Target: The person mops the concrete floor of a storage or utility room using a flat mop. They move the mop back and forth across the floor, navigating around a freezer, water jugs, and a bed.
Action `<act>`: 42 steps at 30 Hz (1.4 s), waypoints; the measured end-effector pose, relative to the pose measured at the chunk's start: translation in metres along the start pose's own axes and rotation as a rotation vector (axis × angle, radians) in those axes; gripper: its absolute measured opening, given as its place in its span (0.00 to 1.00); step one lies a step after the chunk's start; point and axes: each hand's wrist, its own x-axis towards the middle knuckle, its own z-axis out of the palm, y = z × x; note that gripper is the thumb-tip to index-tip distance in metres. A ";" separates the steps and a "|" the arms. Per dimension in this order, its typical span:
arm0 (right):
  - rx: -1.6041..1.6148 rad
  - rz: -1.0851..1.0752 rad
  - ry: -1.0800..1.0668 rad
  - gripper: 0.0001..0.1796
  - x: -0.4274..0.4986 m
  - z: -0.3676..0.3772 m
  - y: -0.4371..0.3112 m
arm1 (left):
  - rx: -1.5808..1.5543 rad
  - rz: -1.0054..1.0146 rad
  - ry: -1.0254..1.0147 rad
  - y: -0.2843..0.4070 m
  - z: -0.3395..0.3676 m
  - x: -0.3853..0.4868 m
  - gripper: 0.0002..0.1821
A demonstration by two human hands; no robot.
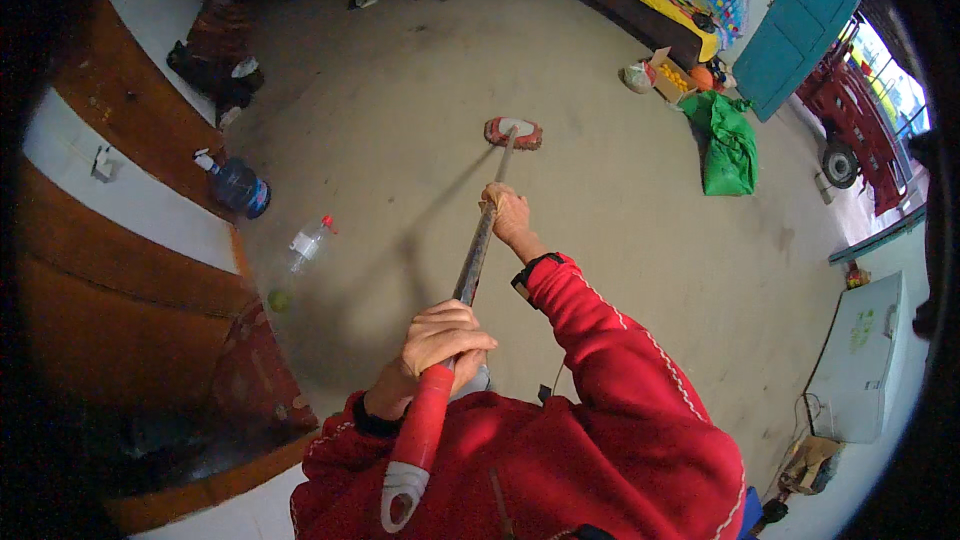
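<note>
A mop with a red fringed head (513,133) rests on the concrete floor (600,240) ahead of me. Its metal pole (473,262) slopes up towards my body and ends in a red grip (424,416) with a grey hanging loop. My left hand (447,337) is wrapped round the pole just above the red grip. Farther down the pole, my right hand (508,216) grips it with the thumb side towards the mop head. Red sleeves cover both arms, and a dark strap circles the right wrist. The pole's shadow falls to the left.
Left lie a large blue water bottle (240,187), a clear plastic bottle (308,244) and a green ball-like object (279,301). A green sack (724,146) and a box of yellow fruit (675,81) sit at right, near a teal door (802,22). A white chest freezer (859,360) stands lower right.
</note>
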 end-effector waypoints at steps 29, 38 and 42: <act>0.066 -0.136 -0.177 0.10 0.570 0.105 0.255 | 0.133 -0.293 0.616 -0.439 -0.080 0.360 0.14; 0.233 -0.235 -0.306 0.11 0.583 0.118 0.196 | 0.004 -0.240 0.888 -0.425 -0.207 0.420 0.19; 0.290 -0.137 -0.075 0.11 0.543 0.076 0.190 | -0.134 -0.236 0.700 -0.424 -0.241 0.446 0.22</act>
